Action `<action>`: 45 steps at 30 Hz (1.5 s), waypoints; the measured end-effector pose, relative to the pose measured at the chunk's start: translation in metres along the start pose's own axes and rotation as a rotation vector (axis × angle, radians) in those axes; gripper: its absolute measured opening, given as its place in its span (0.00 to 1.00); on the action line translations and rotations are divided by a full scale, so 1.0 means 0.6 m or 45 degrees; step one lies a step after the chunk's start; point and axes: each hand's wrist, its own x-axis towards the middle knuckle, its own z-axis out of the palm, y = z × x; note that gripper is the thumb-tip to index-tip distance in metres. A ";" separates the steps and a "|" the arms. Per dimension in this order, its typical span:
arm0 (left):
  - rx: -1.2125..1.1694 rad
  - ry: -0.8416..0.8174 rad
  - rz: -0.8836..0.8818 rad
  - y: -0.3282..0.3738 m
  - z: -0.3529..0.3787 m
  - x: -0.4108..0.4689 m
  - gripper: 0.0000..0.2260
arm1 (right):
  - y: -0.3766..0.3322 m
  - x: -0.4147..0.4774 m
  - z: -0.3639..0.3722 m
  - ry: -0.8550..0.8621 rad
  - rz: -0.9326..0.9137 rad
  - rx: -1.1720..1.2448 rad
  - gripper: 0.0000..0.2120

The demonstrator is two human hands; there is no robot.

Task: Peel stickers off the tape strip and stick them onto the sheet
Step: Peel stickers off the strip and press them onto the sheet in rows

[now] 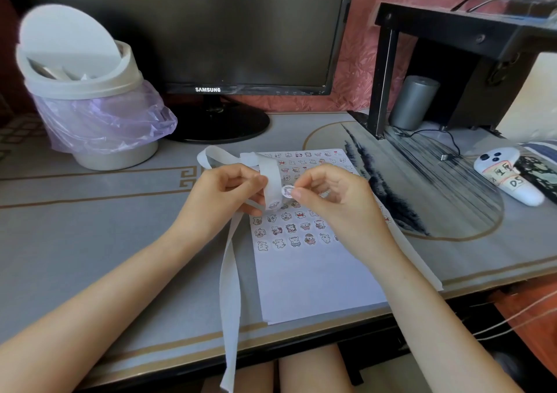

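Mostly glossy white tape strip [230, 275], looping, gripped in left hand [224, 192]. Right hand [328, 193] pinches round cartoon sticker [287, 191] above paper sheet [313, 281].

Bare forearms [120, 272], left hand [223, 190], right hand [334, 195], knees [313, 368].

L hand [224, 192] grips the long white paper tape strip [230, 278] w/ curled fingers, R hand [334, 195] pinches a small round cartoon sticker [287, 190] just beside L fingertips, both over the white paper sheet [307, 281], its rows of small cartoon stickers [291, 228] below the fingers.
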 end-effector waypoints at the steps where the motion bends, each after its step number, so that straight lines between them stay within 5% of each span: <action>1: 0.003 0.002 -0.004 0.000 0.000 0.000 0.07 | 0.002 -0.001 -0.010 -0.003 0.051 -0.018 0.05; 8: 0.045 -0.014 -0.004 -0.005 0.001 0.001 0.07 | 0.032 -0.018 -0.103 0.080 0.413 -0.083 0.02; 19: 0.051 -0.009 -0.001 -0.007 0.001 0.003 0.07 | 0.056 -0.038 -0.175 -0.046 0.648 -0.244 0.02; 45: 0.075 0.009 -0.008 -0.005 0.002 0.001 0.07 | 0.068 -0.041 -0.167 0.008 0.641 -0.316 0.03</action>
